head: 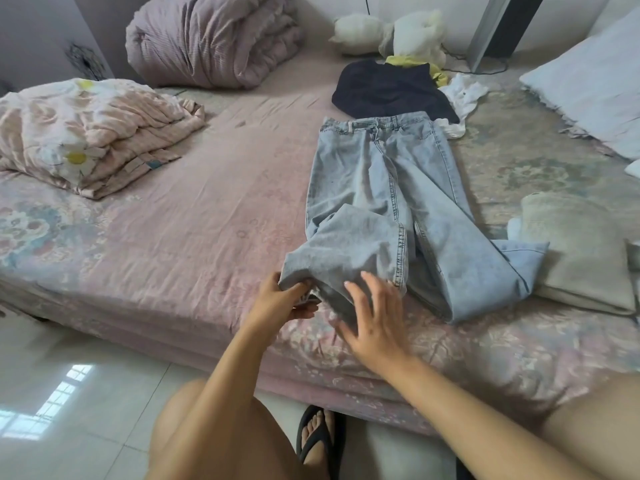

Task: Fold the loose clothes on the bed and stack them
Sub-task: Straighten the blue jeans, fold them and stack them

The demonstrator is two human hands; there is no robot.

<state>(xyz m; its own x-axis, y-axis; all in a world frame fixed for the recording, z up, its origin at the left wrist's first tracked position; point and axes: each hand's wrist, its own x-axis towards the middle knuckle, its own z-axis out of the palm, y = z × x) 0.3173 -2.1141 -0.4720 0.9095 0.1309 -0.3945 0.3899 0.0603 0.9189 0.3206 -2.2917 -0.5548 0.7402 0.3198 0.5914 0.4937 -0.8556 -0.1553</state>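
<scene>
At the bed's (194, 237) near edge, the left hand (277, 299) pinches a hem of the pale denim jeans (388, 188); the right hand (374, 323), fingers released, presses the folded-back leg. Beyond the waistband lies a crumpled dark garment (391, 90).

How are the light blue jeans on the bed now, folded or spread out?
Mostly spread: the jeans lie flat with the waistband far; only one leg end is turned back, pinched by the left hand.

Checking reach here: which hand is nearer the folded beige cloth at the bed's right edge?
Right. The right hand lies open on the jeans, left of the beige cloth; the left hand, pinching the hem, is farther left.
</scene>
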